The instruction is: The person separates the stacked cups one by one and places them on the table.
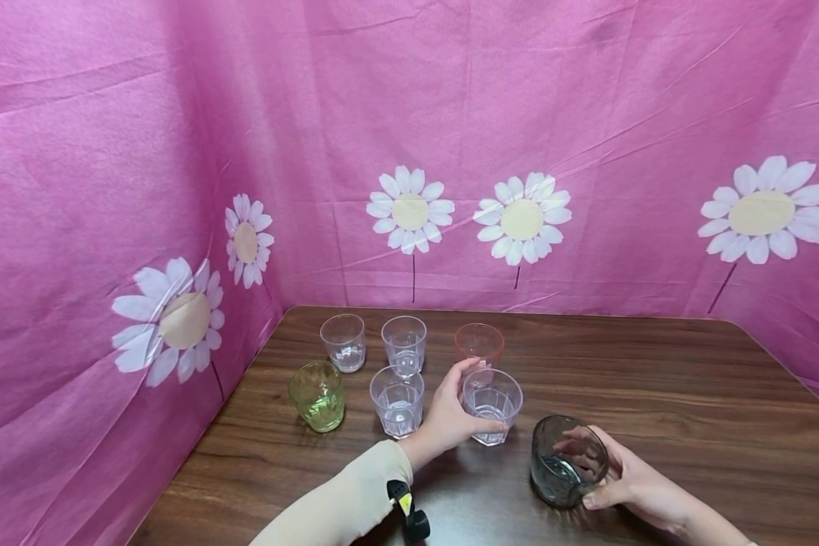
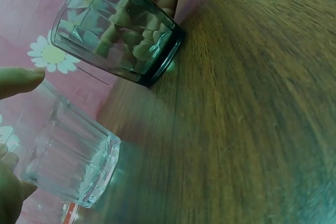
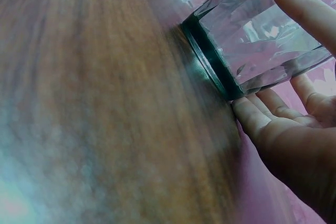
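Observation:
My left hand (image 1: 450, 413) grips a clear faceted tumbler (image 1: 494, 402), thumb on its near side and fingers round the far side. In the left wrist view that clear tumbler (image 2: 73, 156) stands on the wood. To the right, my right hand (image 1: 631, 481) holds a dark grey tumbler (image 1: 553, 474) by its right side. The right wrist view shows the grey tumbler (image 3: 262, 35) between the thumb (image 3: 304, 3) and the fingers, its thick base at or just over the tabletop. Behind the left hand is a pink-rimmed tumbler (image 1: 479, 341), partly hidden.
Left of my left hand stand a clear tumbler (image 1: 397, 406), another clear one (image 1: 404, 341) behind it, a third clear one (image 1: 343, 345) at the back left, and a green tumbler (image 1: 317, 398). Pink cloth (image 1: 587, 98) with daisies surrounds the brown wooden table (image 1: 689, 394).

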A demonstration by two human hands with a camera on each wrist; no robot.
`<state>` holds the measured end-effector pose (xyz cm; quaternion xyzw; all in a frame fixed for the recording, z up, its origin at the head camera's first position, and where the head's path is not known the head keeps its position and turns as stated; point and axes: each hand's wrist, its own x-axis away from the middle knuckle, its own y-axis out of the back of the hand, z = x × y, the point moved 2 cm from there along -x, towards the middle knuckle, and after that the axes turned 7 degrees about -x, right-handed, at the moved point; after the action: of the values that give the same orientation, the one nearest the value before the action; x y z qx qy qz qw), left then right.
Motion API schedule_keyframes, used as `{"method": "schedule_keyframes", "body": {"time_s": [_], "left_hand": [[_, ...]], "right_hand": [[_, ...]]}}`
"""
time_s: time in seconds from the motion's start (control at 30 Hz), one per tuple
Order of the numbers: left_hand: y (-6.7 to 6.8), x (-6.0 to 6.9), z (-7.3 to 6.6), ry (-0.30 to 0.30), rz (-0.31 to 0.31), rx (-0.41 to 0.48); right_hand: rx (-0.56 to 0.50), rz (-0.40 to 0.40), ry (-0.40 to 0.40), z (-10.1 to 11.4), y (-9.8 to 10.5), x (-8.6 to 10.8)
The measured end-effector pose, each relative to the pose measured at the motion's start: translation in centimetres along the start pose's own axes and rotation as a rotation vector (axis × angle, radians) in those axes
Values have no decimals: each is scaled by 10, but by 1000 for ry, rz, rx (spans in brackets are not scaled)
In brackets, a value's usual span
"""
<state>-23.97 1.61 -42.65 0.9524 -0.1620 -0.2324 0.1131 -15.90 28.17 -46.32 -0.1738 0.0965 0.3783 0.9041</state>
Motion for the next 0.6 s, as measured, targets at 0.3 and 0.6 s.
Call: {"method": "schedule_keyframes", "body": {"time_s": [0.3, 0.6], "left_hand": [[3, 2, 2, -20, -15, -78], [4, 4, 1, -19, 14, -117]], "right_hand": [[4, 23, 16, -3, 3, 1], [-4, 30, 19, -4, 4, 1]]}}
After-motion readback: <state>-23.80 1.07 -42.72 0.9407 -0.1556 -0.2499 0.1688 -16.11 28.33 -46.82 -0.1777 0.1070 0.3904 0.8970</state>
